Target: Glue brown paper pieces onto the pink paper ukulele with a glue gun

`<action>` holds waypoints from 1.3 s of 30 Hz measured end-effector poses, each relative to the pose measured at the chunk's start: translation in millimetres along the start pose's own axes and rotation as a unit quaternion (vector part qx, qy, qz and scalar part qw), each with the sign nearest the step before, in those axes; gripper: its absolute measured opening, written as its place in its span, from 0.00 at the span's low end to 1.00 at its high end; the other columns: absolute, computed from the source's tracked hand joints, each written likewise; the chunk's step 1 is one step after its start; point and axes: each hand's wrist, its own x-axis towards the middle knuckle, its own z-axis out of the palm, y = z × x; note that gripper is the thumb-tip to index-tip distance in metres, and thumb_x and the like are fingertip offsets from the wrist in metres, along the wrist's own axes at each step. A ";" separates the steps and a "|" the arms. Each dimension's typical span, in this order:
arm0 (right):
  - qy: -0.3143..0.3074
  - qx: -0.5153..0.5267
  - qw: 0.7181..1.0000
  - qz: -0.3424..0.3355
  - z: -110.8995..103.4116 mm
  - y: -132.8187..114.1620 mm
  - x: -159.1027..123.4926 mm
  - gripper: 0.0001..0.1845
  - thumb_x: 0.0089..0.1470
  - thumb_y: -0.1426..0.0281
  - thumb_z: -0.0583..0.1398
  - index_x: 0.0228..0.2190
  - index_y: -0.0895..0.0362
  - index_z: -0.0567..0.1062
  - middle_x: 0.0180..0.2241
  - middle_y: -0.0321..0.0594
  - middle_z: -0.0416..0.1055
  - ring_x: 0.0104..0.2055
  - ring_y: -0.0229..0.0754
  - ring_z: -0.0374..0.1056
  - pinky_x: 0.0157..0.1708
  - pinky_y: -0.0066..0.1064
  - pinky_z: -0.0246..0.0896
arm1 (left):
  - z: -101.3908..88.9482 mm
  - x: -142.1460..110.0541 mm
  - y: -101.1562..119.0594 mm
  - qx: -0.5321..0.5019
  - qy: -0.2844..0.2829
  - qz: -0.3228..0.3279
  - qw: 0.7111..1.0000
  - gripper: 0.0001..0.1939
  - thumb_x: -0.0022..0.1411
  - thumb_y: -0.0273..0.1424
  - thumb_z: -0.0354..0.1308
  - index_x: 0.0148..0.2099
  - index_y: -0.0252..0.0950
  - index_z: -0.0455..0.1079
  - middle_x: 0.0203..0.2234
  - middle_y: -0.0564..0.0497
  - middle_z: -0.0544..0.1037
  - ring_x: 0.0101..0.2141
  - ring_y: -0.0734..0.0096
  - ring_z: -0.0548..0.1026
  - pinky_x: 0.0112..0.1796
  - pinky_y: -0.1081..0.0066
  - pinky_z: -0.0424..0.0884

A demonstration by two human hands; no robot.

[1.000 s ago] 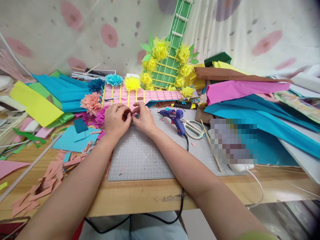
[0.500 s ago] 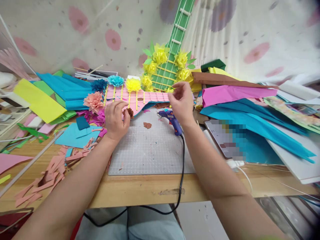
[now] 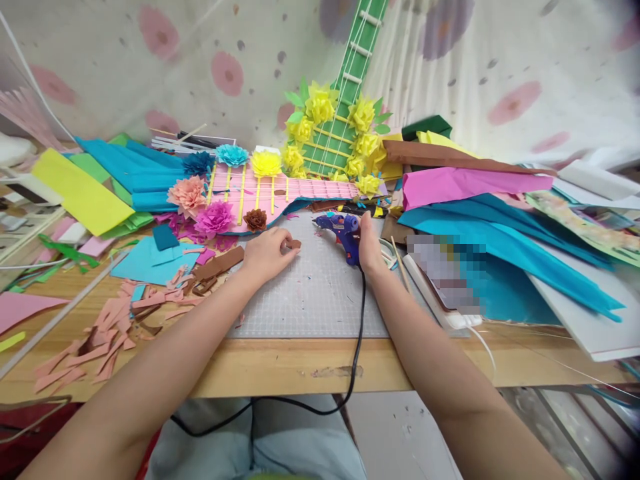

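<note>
My left hand (image 3: 267, 253) rests on the grey cutting mat (image 3: 310, 300), its fingers pinched on a small brown paper scrap (image 3: 295, 244). My right hand (image 3: 369, 245) is closed around the handle of the blue glue gun (image 3: 343, 230), which lies on the mat with its black cord (image 3: 357, 347) trailing toward me. A small brown paper flower (image 3: 255, 219) sits on the pink body of a paper guitar (image 3: 300, 192), beside a magenta flower (image 3: 215, 217) and a peach flower (image 3: 187, 193). The guitar's green neck (image 3: 350, 87) carries yellow flowers.
Sheets of teal, pink, yellow and brown paper (image 3: 475, 187) pile up on the right and left. Peach paper scraps (image 3: 100, 340) and brown strips (image 3: 215, 267) litter the wooden table (image 3: 300, 367) on the left. A wooden stick (image 3: 400, 263) and scissors lie right of the glue gun.
The left hand let go of the brown flower, now set on the guitar, and dropped to the brown scrap on the mat. The right hand came down from the guitar onto the glue gun.
</note>
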 end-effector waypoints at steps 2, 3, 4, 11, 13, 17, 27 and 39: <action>-0.001 -0.046 0.999 -0.029 1.5 -4.0 -3.9 0.34 0.54 0.42 0.46 0.37 0.55 0.76 0.36 0.44 0.76 0.42 0.48 0.71 0.42 0.39 0.65 | 3.8 -0.1 2.1 -0.010 0.000 -0.028 1.000 0.11 0.55 0.40 0.60 0.36 0.39 0.69 0.35 0.50 0.75 0.37 0.64 0.74 0.31 0.67 0.64; -0.003 -0.068 0.997 -0.043 2.9 -5.8 -5.6 0.32 0.52 0.43 0.50 0.39 0.55 0.76 0.38 0.44 0.76 0.43 0.49 0.71 0.44 0.40 0.64 | 6.2 0.3 2.8 -0.018 0.004 -0.040 0.999 0.11 0.55 0.40 0.61 0.36 0.39 0.69 0.35 0.49 0.74 0.37 0.63 0.74 0.32 0.67 0.64; -0.005 -0.088 0.995 -0.051 4.5 -7.1 -7.1 0.31 0.50 0.44 0.54 0.41 0.55 0.75 0.40 0.45 0.76 0.44 0.50 0.71 0.44 0.41 0.64 | 8.5 0.9 3.2 -0.026 0.009 -0.050 0.998 0.11 0.55 0.39 0.61 0.35 0.39 0.69 0.36 0.49 0.74 0.38 0.62 0.73 0.33 0.66 0.64; -0.017 -0.170 0.985 -0.021 11.8 -8.1 -9.0 0.28 0.48 0.50 0.60 0.43 0.58 0.75 0.40 0.51 0.76 0.44 0.53 0.72 0.43 0.42 0.64 | 12.9 5.8 -2.5 -0.106 -0.011 -0.102 0.989 0.06 0.52 0.33 0.63 0.32 0.39 0.69 0.33 0.51 0.74 0.37 0.66 0.73 0.36 0.66 0.65; -0.013 -0.183 0.983 -0.009 11.7 -8.2 -8.4 0.28 0.47 0.50 0.61 0.42 0.59 0.76 0.38 0.52 0.76 0.42 0.54 0.72 0.41 0.42 0.65 | 11.5 5.9 -2.8 -0.106 -0.011 -0.102 0.989 0.08 0.52 0.33 0.63 0.35 0.39 0.70 0.34 0.51 0.74 0.36 0.66 0.73 0.36 0.66 0.65; -0.006 -0.202 0.979 0.009 12.1 -8.7 -7.5 0.26 0.49 0.51 0.60 0.39 0.60 0.77 0.36 0.53 0.76 0.40 0.55 0.73 0.39 0.42 0.65 | 10.7 4.9 -0.3 -0.092 -0.006 -0.096 0.991 0.11 0.54 0.39 0.62 0.36 0.39 0.72 0.34 0.50 0.74 0.36 0.65 0.73 0.36 0.66 0.65; -0.001 -0.216 0.976 0.020 12.4 -11.6 -8.3 0.25 0.50 0.52 0.59 0.38 0.61 0.77 0.36 0.53 0.77 0.40 0.54 0.73 0.38 0.40 0.64 | 12.4 5.5 -4.3 -0.104 -0.016 -0.094 0.990 0.04 0.56 0.33 0.61 0.33 0.39 0.71 0.34 0.51 0.73 0.36 0.68 0.72 0.36 0.68 0.64; 0.027 -0.190 0.981 0.027 10.8 -6.7 -5.9 0.28 0.49 0.49 0.58 0.36 0.62 0.77 0.35 0.54 0.77 0.40 0.56 0.73 0.37 0.39 0.63 | 11.5 3.1 -2.8 -0.103 -0.012 -0.083 0.991 0.05 0.54 0.32 0.62 0.32 0.38 0.70 0.35 0.50 0.72 0.36 0.66 0.71 0.36 0.67 0.63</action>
